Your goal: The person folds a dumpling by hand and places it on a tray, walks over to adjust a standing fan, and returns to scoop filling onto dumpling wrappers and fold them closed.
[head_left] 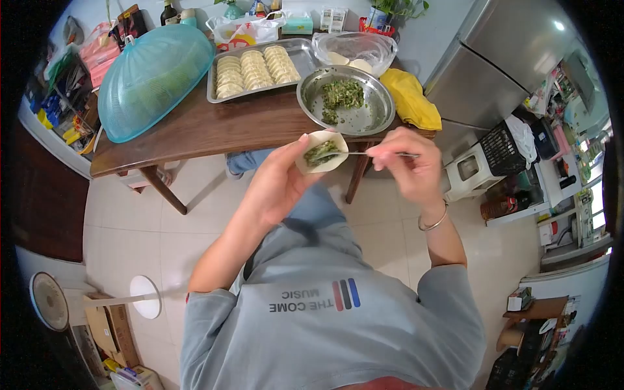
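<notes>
My left fingers [290,155] gripping a thin, pale dough wrapper [337,160], chopped green filling [316,155] in its hollow, my right fingers [391,156] pinched on a slim metal spoon [357,153], beyond, a shiny round bowl [356,121], pleated dumplings [255,68] on a rectangular tray [303,57]

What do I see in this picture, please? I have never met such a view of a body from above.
No machine here: these are a person's own bare hands. The single picture comes from a camera worn on the head, looking forward and down, so the shirt shows below. The left hand holds a wrapper with filling; the right hand holds a utensil, its tip at that filling. On the table are dumplings on a tray, a bowl with more filling, and a blue cover.
</notes>
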Demonstrator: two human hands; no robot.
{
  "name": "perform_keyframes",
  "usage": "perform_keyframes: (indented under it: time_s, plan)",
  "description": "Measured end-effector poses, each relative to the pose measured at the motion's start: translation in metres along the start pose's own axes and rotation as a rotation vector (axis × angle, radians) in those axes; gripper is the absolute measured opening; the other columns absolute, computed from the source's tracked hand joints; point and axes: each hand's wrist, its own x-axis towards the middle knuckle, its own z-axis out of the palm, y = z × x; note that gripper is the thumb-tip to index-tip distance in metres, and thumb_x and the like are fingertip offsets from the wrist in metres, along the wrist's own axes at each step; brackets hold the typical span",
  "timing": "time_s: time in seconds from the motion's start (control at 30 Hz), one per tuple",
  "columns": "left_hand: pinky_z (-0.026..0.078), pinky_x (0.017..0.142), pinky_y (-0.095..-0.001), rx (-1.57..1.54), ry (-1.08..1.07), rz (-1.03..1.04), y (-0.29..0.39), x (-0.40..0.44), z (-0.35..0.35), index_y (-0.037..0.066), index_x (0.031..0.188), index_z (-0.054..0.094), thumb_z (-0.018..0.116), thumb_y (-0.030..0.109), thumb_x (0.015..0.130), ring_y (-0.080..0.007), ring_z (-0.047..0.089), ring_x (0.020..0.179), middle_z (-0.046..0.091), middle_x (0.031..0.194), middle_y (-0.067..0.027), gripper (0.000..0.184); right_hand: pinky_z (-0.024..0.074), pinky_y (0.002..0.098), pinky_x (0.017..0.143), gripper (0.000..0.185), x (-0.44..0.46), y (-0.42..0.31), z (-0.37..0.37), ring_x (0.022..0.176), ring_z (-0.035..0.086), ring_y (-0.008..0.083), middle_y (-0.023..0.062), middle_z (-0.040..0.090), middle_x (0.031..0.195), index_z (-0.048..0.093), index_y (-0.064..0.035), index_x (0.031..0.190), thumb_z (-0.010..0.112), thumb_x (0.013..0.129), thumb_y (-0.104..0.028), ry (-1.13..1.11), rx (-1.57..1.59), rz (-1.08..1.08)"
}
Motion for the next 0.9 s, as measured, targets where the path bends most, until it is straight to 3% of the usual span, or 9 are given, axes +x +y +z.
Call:
perform_keyframes:
  time_s: [0.13,0.2,0.23,0.3,0.33,0.43,0.6,0.77,0.9]
  plan:
    - [0.053,0.095,-0.0299,0.025,0.104,-0.033,0.014,0.017,-0.004,-0.008,0.13,0.046,0.04,0.028,0.102,-0.022,0.061,0.109,0.058,0.124,-0.0171,0.046,0.0466,0.0218,0.064,0.011,0.016,0.034,-0.008,0.07,0.058,0.0094,0.0059,0.062,0.083,0.067,0.0016,0.094,0.058,0.092,-0.004,0.028,0.086,0.142]
    - [0.05,0.097,-0.0309,-0.017,0.102,-0.002,0.021,0.028,-0.009,-0.007,0.129,0.047,0.055,0.023,0.096,-0.0194,0.058,0.113,0.058,0.124,-0.0131,0.046,0.0457,0.021,0.068,0.013,0.03,0.057,-0.015,0.076,0.058,0.0079,0.0035,0.062,0.086,0.065,0.0018,0.095,0.057,0.094,-0.007,0.156,0.166,0.167]
    - [0.05,0.097,-0.0309,-0.02,0.103,-0.018,0.022,0.035,-0.014,-0.007,0.129,0.047,0.055,0.023,0.096,-0.0194,0.058,0.113,0.058,0.124,-0.0131,0.046,0.0457,0.021,0.068,0.013,0.038,0.069,-0.02,0.076,0.058,0.0079,0.0035,0.062,0.086,0.065,0.0018,0.095,0.057,0.094,-0.007,0.164,0.161,0.181]
    - [0.048,0.096,-0.0291,0.282,-0.002,0.125,0.024,0.05,-0.028,-0.005,0.129,0.048,0.071,0.013,0.084,-0.0167,0.057,0.113,0.059,0.122,-0.0092,0.054,0.0452,0.021,0.069,0.012,0.049,0.099,-0.029,0.077,0.058,0.008,0.0034,0.063,0.087,0.065,0.0011,0.093,0.057,0.094,-0.008,0.275,0.004,0.305]
    - [0.048,0.092,-0.0262,0.267,0.036,0.034,0.031,0.057,-0.029,-0.002,0.13,0.049,0.077,0.0,0.073,-0.0143,0.057,0.109,0.059,0.12,-0.0073,0.064,0.0454,0.0223,0.07,0.011,0.052,0.116,-0.035,0.077,0.059,0.0097,0.0049,0.064,0.087,0.065,0.0007,0.092,0.058,0.092,-0.008,0.265,-0.123,0.339]
    - [0.045,0.099,-0.0301,0.428,0.128,-0.02,0.04,0.084,-0.031,0.0,0.132,0.048,0.072,-0.009,0.074,-0.0154,0.056,0.114,0.059,0.124,-0.0083,0.064,0.0458,0.0241,0.071,0.009,0.063,0.155,-0.051,0.077,0.06,0.0122,0.0063,0.065,0.085,0.065,0.0007,0.09,0.061,0.09,-0.007,0.178,-0.375,0.353]
    - [0.05,0.089,-0.0267,0.437,0.146,0.085,0.042,0.129,-0.041,0.001,0.12,0.053,0.067,-0.011,0.078,-0.0132,0.06,0.103,0.063,0.111,-0.006,0.046,0.0452,0.0258,0.07,0.007,0.074,0.188,-0.062,0.079,0.06,0.0149,0.0063,0.066,0.085,0.064,0.0004,0.087,0.062,0.088,-0.007,0.103,-0.364,0.472]
    - [0.051,0.085,-0.0259,0.515,0.104,0.118,0.051,0.156,-0.043,0.0,0.117,0.057,0.07,-0.009,0.077,-0.0116,0.062,0.099,0.064,0.107,-0.0052,0.043,0.0435,0.0285,0.072,0.005,0.08,0.212,-0.072,0.08,0.057,0.0208,0.0063,0.062,0.083,0.064,-0.0021,0.088,0.063,0.086,-0.007,-0.059,-0.468,0.383]
    - [0.053,0.082,-0.0257,0.556,0.065,0.133,0.056,0.167,-0.041,-0.001,0.111,0.062,0.074,-0.006,0.077,-0.0113,0.063,0.095,0.067,0.104,-0.0063,0.037,0.0425,0.0296,0.074,0.006,0.101,0.194,-0.071,0.079,0.056,0.0225,0.007,0.061,0.083,0.065,-0.003,0.089,0.065,0.085,-0.007,-0.041,-0.547,0.341]
